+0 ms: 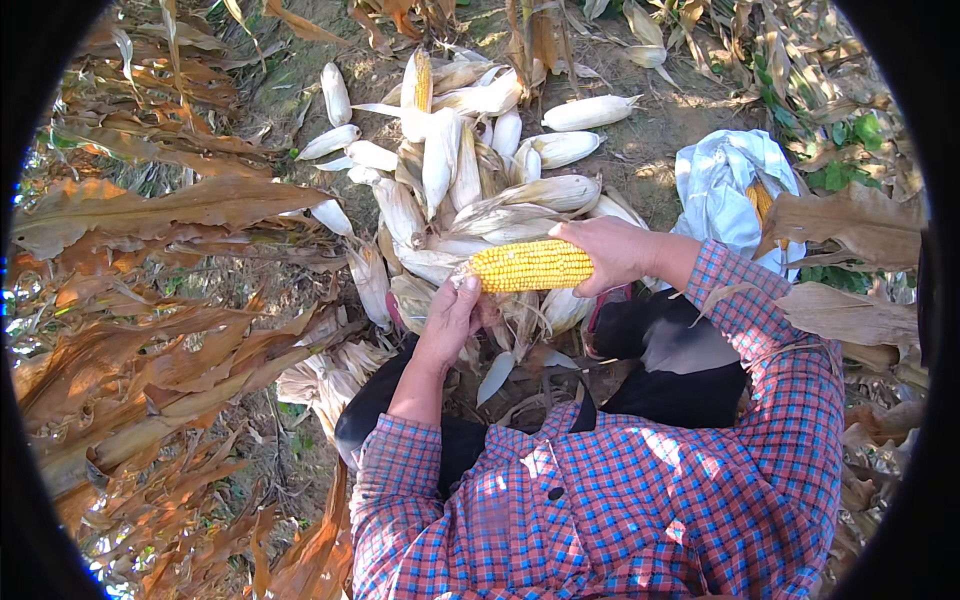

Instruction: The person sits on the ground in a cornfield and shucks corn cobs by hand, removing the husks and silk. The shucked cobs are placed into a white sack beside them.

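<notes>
A bare ear of yellow corn (531, 266) lies level between my two hands, its kernels exposed and its husk off. My left hand (448, 319) grips the pale stalk end, thumb on top. Around the other end, my right hand (611, 251) is closed, with the fingers partly hidden behind the ear. Just beyond my hands lies a pile of corn ears in dry white husks (465, 180). One ear in the pile shows yellow kernels (422, 81) through its split husk. Loose husk pieces (495, 377) lie on the ground below my hands.
A white woven sack (731, 187) on the right holds yellow ears (761, 199). Dry brown corn leaves (165, 210) crowd the left side, and another leaf (847, 225) juts in near my right arm. Upright stalks (536, 45) stand behind the pile. Shed husks (322, 382) lie beside my left knee.
</notes>
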A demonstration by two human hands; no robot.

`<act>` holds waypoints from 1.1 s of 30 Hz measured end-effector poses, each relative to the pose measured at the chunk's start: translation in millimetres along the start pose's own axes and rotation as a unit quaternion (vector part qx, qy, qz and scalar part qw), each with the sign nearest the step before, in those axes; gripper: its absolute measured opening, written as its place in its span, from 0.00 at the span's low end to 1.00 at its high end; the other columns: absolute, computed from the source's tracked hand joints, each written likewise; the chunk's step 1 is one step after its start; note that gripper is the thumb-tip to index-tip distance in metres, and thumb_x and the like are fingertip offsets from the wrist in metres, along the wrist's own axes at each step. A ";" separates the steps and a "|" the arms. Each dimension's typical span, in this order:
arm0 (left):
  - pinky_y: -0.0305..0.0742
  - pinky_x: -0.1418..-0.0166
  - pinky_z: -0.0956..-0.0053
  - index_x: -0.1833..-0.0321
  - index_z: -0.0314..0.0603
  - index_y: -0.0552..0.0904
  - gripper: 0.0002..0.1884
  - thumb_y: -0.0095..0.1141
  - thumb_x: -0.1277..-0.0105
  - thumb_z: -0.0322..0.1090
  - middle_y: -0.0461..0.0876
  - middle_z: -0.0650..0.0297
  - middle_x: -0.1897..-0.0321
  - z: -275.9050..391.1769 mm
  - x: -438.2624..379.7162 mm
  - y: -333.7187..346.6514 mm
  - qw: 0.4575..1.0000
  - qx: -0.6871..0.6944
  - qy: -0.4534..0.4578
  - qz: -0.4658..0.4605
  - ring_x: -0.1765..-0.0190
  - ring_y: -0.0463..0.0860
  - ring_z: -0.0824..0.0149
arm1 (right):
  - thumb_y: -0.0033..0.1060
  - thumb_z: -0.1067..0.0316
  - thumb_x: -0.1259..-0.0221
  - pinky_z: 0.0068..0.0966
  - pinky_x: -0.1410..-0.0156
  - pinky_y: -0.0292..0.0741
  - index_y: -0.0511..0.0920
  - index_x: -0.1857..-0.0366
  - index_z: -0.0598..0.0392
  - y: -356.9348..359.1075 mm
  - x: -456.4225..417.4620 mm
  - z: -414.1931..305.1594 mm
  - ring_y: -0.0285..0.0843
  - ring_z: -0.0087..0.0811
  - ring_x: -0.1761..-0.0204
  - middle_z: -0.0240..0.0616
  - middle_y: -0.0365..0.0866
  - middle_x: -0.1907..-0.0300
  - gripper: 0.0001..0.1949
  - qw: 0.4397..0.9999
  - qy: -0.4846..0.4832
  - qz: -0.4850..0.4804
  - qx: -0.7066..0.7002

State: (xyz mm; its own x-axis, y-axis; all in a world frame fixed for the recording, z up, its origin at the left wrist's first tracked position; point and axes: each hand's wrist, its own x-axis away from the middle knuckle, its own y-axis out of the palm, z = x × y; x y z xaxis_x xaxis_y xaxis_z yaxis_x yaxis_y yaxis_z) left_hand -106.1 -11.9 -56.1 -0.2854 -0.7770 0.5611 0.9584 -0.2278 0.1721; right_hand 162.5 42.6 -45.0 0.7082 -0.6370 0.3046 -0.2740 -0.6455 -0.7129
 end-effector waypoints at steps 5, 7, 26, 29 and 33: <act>0.57 0.74 0.85 0.50 0.44 0.77 0.25 0.37 0.25 0.58 0.73 0.73 0.76 15.2 -13.4 -2.5 0.989 0.041 0.096 0.108 0.76 0.67 0.80 | 0.69 0.52 0.62 0.42 0.51 0.75 0.68 0.49 0.60 3.7 -14.8 -8.5 0.79 0.52 0.55 0.54 0.79 0.60 0.34 0.997 0.028 -0.006 -0.078; 0.61 0.71 0.85 0.43 0.37 0.75 0.29 0.39 0.27 0.60 0.78 0.69 0.65 17.4 -9.8 -2.5 0.980 -0.002 0.160 0.121 0.72 0.69 0.81 | 0.69 0.53 0.62 0.43 0.52 0.75 0.68 0.50 0.61 6.4 -18.7 -14.0 0.79 0.52 0.57 0.54 0.79 0.63 0.33 0.999 0.026 0.003 -0.041; 0.74 0.57 0.62 0.39 0.36 0.72 0.22 0.56 0.35 0.33 0.81 0.50 0.67 5.5 -19.5 42.4 0.881 -0.435 0.087 -0.167 0.63 0.81 0.49 | 0.73 0.49 0.58 0.30 0.49 0.77 0.74 0.49 0.68 -64.5 204.8 253.5 0.83 0.40 0.55 0.52 0.82 0.55 0.36 0.658 0.507 0.521 -0.196; 0.74 0.57 0.61 0.40 0.36 0.73 0.22 0.57 0.36 0.33 0.82 0.51 0.68 12.7 -16.5 45.8 0.887 -0.413 0.088 -0.186 0.62 0.81 0.49 | 0.73 0.47 0.60 0.32 0.47 0.77 0.78 0.51 0.66 -15.4 294.3 283.1 0.82 0.43 0.51 0.52 0.82 0.51 0.35 0.624 0.618 0.464 -0.115; 0.75 0.57 0.60 0.40 0.37 0.73 0.22 0.59 0.37 0.34 0.81 0.51 0.66 16.0 -17.9 52.0 0.876 -0.427 0.075 -0.209 0.62 0.81 0.49 | 0.73 0.46 0.62 0.33 0.46 0.76 0.78 0.48 0.62 22.6 311.7 286.7 0.80 0.45 0.47 0.52 0.81 0.49 0.37 0.585 0.725 0.344 -0.121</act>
State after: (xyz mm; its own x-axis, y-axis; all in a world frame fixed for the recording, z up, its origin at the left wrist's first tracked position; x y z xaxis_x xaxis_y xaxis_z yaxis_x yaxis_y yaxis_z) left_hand -51.2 -0.4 -44.3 -0.6709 -0.5740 0.4694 0.4423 -0.8179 -0.3679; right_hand 563.6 -49.6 -147.3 -0.8708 -0.3556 0.3396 -0.3786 0.0443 -0.9245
